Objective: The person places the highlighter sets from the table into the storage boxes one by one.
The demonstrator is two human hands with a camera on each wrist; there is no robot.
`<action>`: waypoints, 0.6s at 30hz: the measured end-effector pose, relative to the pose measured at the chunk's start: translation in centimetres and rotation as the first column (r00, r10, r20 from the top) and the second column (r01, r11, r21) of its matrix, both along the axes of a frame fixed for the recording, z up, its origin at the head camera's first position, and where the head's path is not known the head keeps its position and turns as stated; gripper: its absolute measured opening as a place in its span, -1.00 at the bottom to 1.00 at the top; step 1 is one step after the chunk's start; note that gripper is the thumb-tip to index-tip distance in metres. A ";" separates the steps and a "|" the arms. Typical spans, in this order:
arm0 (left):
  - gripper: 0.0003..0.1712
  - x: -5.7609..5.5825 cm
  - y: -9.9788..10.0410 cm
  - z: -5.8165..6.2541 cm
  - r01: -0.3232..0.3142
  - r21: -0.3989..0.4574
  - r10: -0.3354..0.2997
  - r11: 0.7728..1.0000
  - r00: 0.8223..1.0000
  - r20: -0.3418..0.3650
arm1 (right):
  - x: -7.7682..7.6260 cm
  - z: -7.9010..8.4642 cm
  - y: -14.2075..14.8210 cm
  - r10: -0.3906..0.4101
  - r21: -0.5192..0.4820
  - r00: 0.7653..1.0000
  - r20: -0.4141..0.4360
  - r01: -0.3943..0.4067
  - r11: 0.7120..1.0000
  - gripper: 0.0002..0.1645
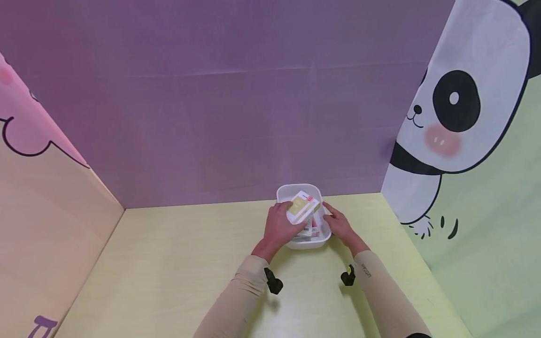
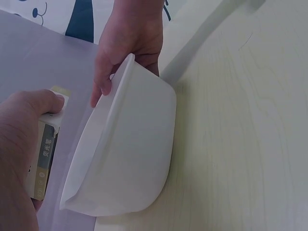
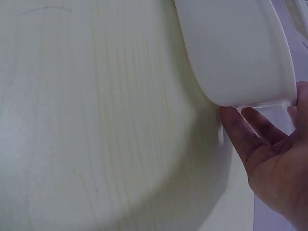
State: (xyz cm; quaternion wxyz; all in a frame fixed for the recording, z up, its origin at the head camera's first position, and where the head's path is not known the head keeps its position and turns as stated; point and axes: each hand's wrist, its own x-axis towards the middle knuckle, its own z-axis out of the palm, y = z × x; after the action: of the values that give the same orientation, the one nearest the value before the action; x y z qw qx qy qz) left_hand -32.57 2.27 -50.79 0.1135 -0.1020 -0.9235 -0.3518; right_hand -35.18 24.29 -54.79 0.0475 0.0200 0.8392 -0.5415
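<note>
My left hand [image 1: 280, 226] grips a small white-and-yellow carton [image 1: 299, 207] over a white plastic bin [image 1: 309, 244]. In the left wrist view, the thumb lies across the end of this carton [image 2: 46, 144], whose dark side panel bears Chinese print. More small packages [image 1: 313, 229] lie in the bin, partly hidden beneath the carton and hand. My right hand [image 1: 339, 225] holds the bin's right side by the rim. Its fingers touch the outer wall in the right wrist view, where the hand [image 3: 276, 156] is seen at the bin's end [image 3: 238, 57].
The bin stands on a pale wood-grain table [image 1: 169, 263], close to its back edge. A purple backdrop [image 1: 211, 117] rises behind it. Panels with a panda drawing [image 1: 460, 122] on the right and a pink figure [image 1: 34, 117] on the left flank the table.
</note>
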 end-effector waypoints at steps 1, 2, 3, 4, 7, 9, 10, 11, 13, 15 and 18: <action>-0.14 0.0 0.0 -0.1 0.000 -0.003 0.000 1.000 1.000 0.000 | 0.0 0.0 0.0 -0.001 0.003 1.000 0.000 0.001 1.000 -0.37; -0.14 -0.1 0.1 -0.1 -0.001 -0.005 0.001 1.000 1.000 0.000 | 0.0 0.0 0.0 -0.002 0.004 1.000 -0.001 0.002 1.000 -0.38; -0.14 -0.1 0.1 -0.1 -0.001 -0.007 0.001 1.000 1.000 -0.001 | 0.0 0.1 -0.1 -0.004 0.004 1.000 -0.001 0.004 1.000 -0.37; -0.14 -0.1 0.1 -0.1 -0.002 -0.008 0.002 1.000 1.000 -0.002 | 0.0 0.1 -0.1 -0.004 0.005 1.000 -0.002 0.004 1.000 -0.38; -0.14 -0.1 0.2 -0.1 -0.002 -0.012 0.002 1.000 1.000 -0.004 | 0.1 0.2 -0.2 -0.002 0.004 1.000 -0.002 0.002 1.000 -0.38; -0.14 0.0 0.2 -0.1 -0.003 -0.016 0.003 1.000 1.000 -0.003 | 0.2 0.2 -0.2 -0.001 0.001 1.000 0.000 0.001 1.000 -0.38; -0.15 0.0 0.2 -0.1 -0.004 -0.017 0.004 1.000 1.000 -0.003 | 0.2 0.2 -0.2 0.000 0.002 1.000 -0.001 0.000 1.000 -0.38; -0.15 0.0 0.2 -0.1 -0.004 -0.016 0.004 1.000 1.000 -0.003 | 0.2 0.2 -0.3 0.000 0.001 1.000 0.002 0.000 1.000 -0.38; -0.13 -0.1 0.2 -0.1 0.001 0.001 -0.001 1.000 1.000 -0.011 | 0.1 0.3 -0.3 0.007 -0.008 1.000 0.006 -0.007 1.000 -0.37; -0.04 -0.1 0.3 -0.1 0.005 0.002 -0.005 1.000 1.000 -0.006 | 0.1 0.3 -0.2 0.012 -0.022 1.000 0.002 -0.012 1.000 -0.37; 0.06 0.0 0.3 0.1 0.014 -0.018 -0.014 1.000 1.000 -0.007 | 0.2 0.4 -0.1 0.024 -0.041 0.999 -0.025 -0.025 0.999 -0.36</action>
State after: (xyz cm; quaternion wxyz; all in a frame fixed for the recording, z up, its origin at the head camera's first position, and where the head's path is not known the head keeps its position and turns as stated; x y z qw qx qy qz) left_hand -32.56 2.54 -50.72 0.1136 -0.1106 -0.9256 -0.3438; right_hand -34.96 24.17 -54.38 0.0444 0.0022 0.8285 -0.5582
